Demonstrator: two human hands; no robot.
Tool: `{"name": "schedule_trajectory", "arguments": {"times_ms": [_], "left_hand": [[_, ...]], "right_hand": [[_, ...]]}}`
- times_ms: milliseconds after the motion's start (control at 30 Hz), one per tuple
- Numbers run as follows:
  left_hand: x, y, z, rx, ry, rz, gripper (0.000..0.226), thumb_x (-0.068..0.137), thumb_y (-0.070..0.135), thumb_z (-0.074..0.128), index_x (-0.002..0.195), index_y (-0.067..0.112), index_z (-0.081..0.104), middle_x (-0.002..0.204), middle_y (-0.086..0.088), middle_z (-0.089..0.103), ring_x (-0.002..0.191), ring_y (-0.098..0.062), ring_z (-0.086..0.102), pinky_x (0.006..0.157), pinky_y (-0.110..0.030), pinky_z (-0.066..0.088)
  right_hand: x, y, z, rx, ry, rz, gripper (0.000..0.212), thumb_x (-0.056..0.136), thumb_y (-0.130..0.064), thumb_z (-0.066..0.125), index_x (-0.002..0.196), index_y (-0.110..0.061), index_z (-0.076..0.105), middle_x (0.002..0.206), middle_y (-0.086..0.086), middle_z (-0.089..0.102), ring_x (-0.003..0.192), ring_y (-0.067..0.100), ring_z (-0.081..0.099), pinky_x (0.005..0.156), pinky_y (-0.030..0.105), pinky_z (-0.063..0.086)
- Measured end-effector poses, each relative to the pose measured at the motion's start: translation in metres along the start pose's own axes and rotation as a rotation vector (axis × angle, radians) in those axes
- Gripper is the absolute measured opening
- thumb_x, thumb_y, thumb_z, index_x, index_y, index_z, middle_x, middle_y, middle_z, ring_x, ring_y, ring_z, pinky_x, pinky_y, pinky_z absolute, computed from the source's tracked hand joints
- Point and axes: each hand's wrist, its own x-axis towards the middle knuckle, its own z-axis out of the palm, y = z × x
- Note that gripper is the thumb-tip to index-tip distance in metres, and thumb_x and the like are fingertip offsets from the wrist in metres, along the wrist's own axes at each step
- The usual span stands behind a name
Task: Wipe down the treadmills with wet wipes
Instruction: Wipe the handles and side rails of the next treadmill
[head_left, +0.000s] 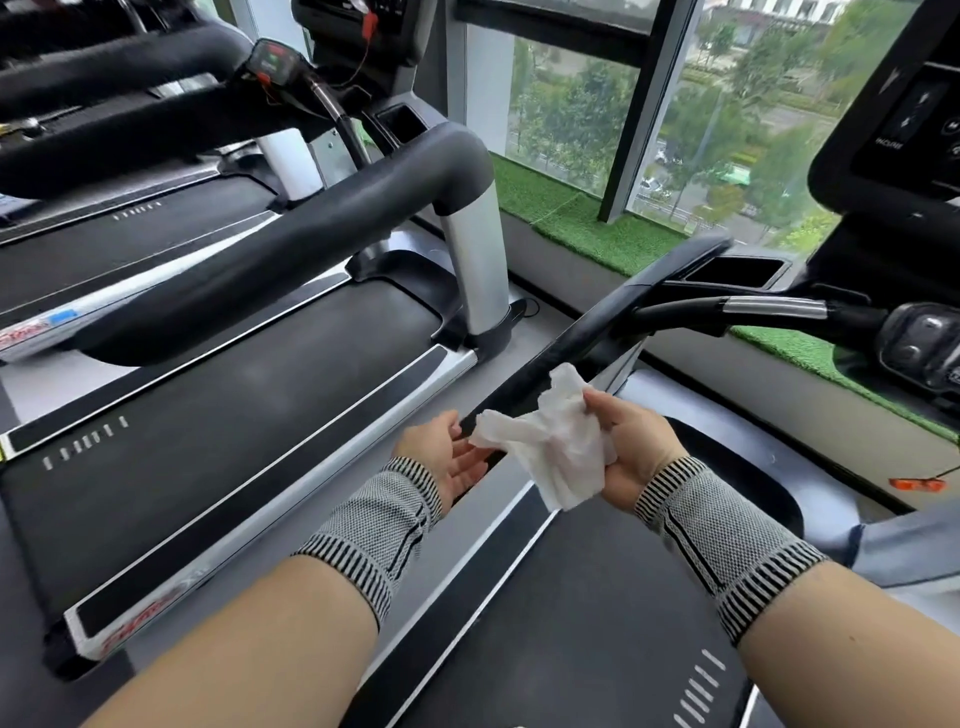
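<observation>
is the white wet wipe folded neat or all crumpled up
Crumpled. The white wet wipe hangs in uneven bunched folds from the right hand, which grips it; the left hand touches one loose corner.

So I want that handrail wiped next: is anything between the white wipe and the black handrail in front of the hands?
Nothing visible: the crumpled white wet wipe, held by the right hand, lies just before the black handrail.

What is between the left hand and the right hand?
In the head view, the crumpled white wet wipe lies between them; the right hand grips it, and the open left hand is at its edge.
</observation>
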Motion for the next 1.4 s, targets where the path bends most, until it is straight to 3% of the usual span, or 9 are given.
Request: {"name": "schedule_trajectory", "arguments": {"times_ms": [233, 400, 567, 700, 833, 900, 1033, 1233, 1400], "left_hand": [[-0.011, -0.002, 0.031, 0.216, -0.280, -0.133, 0.074, 0.088, 0.068, 0.042, 0.110, 0.000, 0.060, 0.101, -0.017, 0.072, 0.091, -0.029, 0.070, 0.079, -0.041, 0.058], [-0.014, 0.001, 0.050, 0.053, -0.334, 0.026, 0.037, 0.092, 0.024, 0.060, 0.119, -0.001, 0.060, 0.095, -0.015, 0.070, 0.071, -0.021, 0.069, 0.054, -0.028, 0.055], [-0.018, 0.002, 0.059, 0.012, -0.311, 0.043, 0.016, 0.093, 0.005, 0.055, 0.108, 0.001, 0.059, 0.090, -0.015, 0.069, 0.075, -0.021, 0.069, 0.060, -0.028, 0.058], [-0.018, 0.003, 0.069, 0.009, -0.311, 0.019, 0.017, 0.093, 0.007, 0.053, 0.108, 0.000, 0.059, 0.105, -0.021, 0.065, 0.096, -0.031, 0.064, 0.080, -0.037, 0.054], [-0.018, 0.005, 0.078, 0.044, -0.276, 0.069, 0.016, 0.093, 0.003, 0.050, 0.102, 0.003, 0.062, 0.094, -0.016, 0.067, 0.083, -0.026, 0.066, 0.068, -0.034, 0.056], [-0.013, 0.007, 0.082, 0.137, -0.250, 0.121, 0.015, 0.092, 0.003, 0.050, 0.097, 0.006, 0.064, 0.089, -0.013, 0.068, 0.078, -0.024, 0.067, 0.063, -0.034, 0.057], [0.005, 0.012, 0.096, 0.440, -0.176, 0.222, 0.014, 0.094, 0.013, 0.055, 0.104, 0.006, 0.063, 0.089, -0.009, 0.064, 0.087, -0.026, 0.064, 0.086, -0.046, 0.056], [0.051, 0.027, 0.124, 1.168, -0.093, 0.551, 0.030, 0.098, 0.025, 0.042, 0.105, 0.001, 0.059, 0.086, -0.009, 0.054, 0.080, -0.025, 0.051, 0.079, -0.035, 0.046], [0.091, 0.060, 0.163, 1.174, -0.240, 0.612, 0.036, 0.101, 0.028, 0.035, 0.088, 0.006, 0.061, 0.084, -0.009, 0.058, 0.082, -0.023, 0.053, 0.067, -0.026, 0.039]], "right_hand": [[0.002, -0.007, 0.004, -0.261, -0.051, -0.115, 0.025, 0.097, -0.012, 0.049, 0.112, 0.005, 0.059, 0.118, 0.031, 0.059, 0.097, 0.036, 0.061, 0.096, 0.055, 0.046], [0.002, -0.006, -0.005, -0.461, -0.062, -0.124, 0.026, 0.094, -0.004, 0.053, 0.114, 0.013, 0.055, 0.104, 0.028, 0.062, 0.095, 0.037, 0.061, 0.095, 0.053, 0.047], [0.010, -0.011, -0.021, -0.520, 0.103, -0.187, 0.024, 0.085, -0.015, 0.068, 0.106, -0.008, 0.060, 0.103, 0.014, 0.065, 0.079, 0.022, 0.064, 0.060, 0.032, 0.052], [0.014, -0.005, -0.037, -0.338, -0.017, 0.091, 0.039, 0.087, -0.042, 0.059, 0.117, -0.017, 0.059, 0.108, 0.001, 0.063, 0.089, 0.020, 0.058, 0.073, 0.038, 0.050], [0.016, -0.002, -0.049, -0.175, -0.104, 0.162, 0.042, 0.079, -0.034, 0.065, 0.113, -0.008, 0.062, 0.094, 0.008, 0.064, 0.088, 0.023, 0.060, 0.082, 0.046, 0.050], [0.020, -0.005, -0.051, -0.118, -0.029, 0.082, 0.034, 0.080, -0.017, 0.067, 0.109, -0.002, 0.060, 0.086, 0.011, 0.064, 0.076, 0.022, 0.061, 0.067, 0.039, 0.055], [0.031, -0.020, -0.052, -0.133, 0.077, -0.055, 0.016, 0.088, -0.011, 0.062, 0.103, -0.006, 0.058, 0.087, 0.012, 0.062, 0.070, 0.020, 0.061, 0.057, 0.030, 0.053], [0.062, -0.039, -0.052, -0.226, 0.225, 0.090, 0.040, 0.092, -0.044, 0.055, 0.104, -0.007, 0.059, 0.073, 0.012, 0.065, 0.050, 0.020, 0.051, 0.046, 0.025, 0.037], [0.093, -0.065, -0.052, -0.266, 0.189, 0.114, 0.031, 0.095, -0.038, 0.051, 0.101, -0.010, 0.060, 0.066, 0.008, 0.066, 0.048, 0.015, 0.046, 0.045, 0.024, 0.029]]}}
